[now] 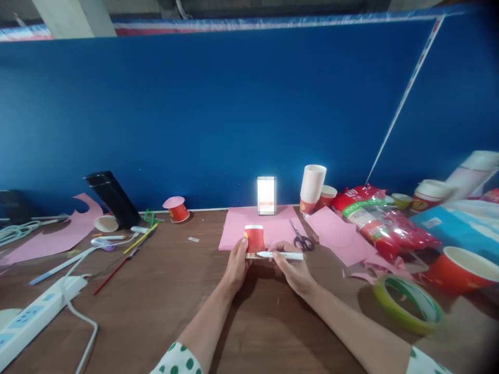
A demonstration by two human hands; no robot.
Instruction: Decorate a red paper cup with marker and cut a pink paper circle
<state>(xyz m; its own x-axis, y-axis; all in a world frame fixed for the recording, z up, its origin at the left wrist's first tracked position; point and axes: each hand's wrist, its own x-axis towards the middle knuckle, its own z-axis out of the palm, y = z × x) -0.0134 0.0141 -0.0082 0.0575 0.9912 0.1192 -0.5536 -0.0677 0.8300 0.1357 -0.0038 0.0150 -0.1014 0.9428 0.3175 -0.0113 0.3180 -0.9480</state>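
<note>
A red paper cup (255, 238) with a white band at its top is in my left hand (236, 265), whose fingers close on its left side. My right hand (293, 270) grips a white marker (286, 255) lying nearly level, its tip pointing left at the cup's lower edge. Whether the tip touches the cup I cannot tell. Behind the cup lie pink paper sheets (234, 228), on which a small screen-like thing (266, 195), blurred out, stands upright. Black-handled scissors (303, 242) rest at the sheets' right edge.
Right: stacked paper cups (312, 187), a red cup bag (364, 218), cut pink paper (343, 239), green-yellow tape (407, 304) and a large cup (462, 270). Left: a pink-topped red cup (178, 210), a black bottle (115, 200), pens (132, 254) and a power strip (39, 311). A blue partition (218, 114) stands behind.
</note>
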